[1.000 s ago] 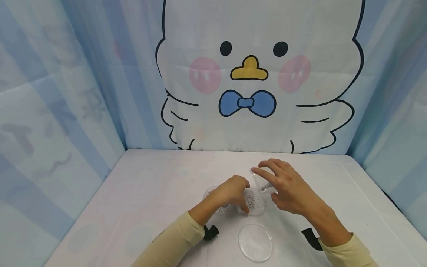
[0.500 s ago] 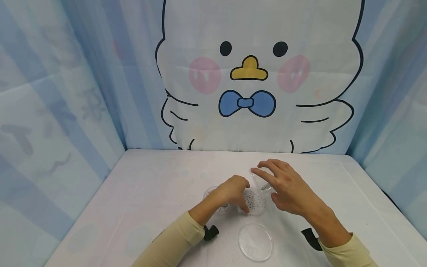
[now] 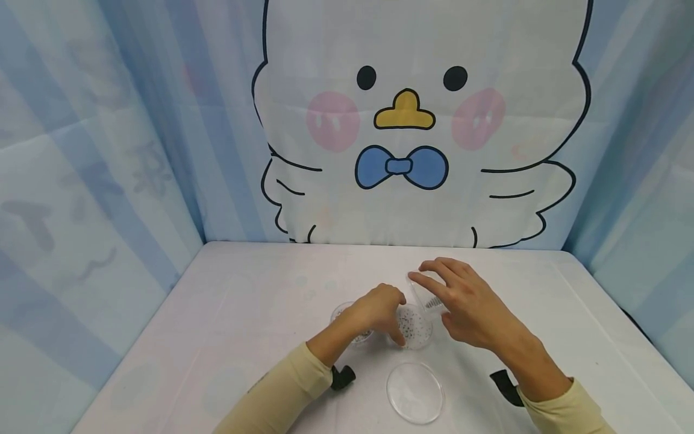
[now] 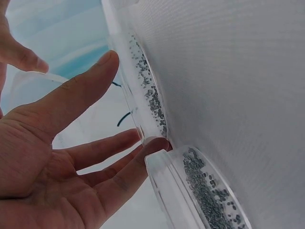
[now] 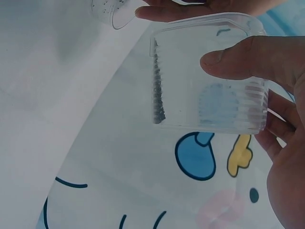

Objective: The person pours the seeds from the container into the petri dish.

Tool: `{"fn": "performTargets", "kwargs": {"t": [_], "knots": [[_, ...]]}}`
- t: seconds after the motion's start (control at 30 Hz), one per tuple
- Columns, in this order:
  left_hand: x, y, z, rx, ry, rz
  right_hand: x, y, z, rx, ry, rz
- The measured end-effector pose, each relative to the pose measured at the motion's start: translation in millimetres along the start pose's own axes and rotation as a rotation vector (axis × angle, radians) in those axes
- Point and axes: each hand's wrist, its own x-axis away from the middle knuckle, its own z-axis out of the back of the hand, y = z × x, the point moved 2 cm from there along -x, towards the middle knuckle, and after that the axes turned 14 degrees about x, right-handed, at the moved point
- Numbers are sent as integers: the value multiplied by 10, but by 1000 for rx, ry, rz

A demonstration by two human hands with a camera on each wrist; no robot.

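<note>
My left hand (image 3: 376,313) grips a round clear petri dish (image 3: 416,328) by its left side, thumb at the near rim and fingers toward the far rim. Small dark grains (image 4: 150,93) are scattered over its bottom. Just right of it, my right hand (image 3: 472,307) holds a clear plastic box (image 5: 183,90), tilted, its lower corner close by the dish's rim. A row of dark grains (image 5: 158,88) lies along one wall of the box. Partly hidden under my left wrist is a second petri dish (image 4: 162,186), with a thicker heap of dark grains.
Nearer to me, a round clear lid (image 3: 415,393) lies flat on the white table (image 3: 244,337). Black pieces (image 3: 343,378) show at both wrists. Behind the table hangs a cloth backdrop (image 3: 401,217) with a cartoon bird; striped curtains (image 3: 97,181) close in the sides.
</note>
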Motion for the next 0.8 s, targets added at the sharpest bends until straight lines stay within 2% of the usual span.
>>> {"fn": "performTargets", "kwargs": {"t": [0.8], "knots": [[12,19,5,-11,4,-8,-3,-41,14,-2,14,20]]}}
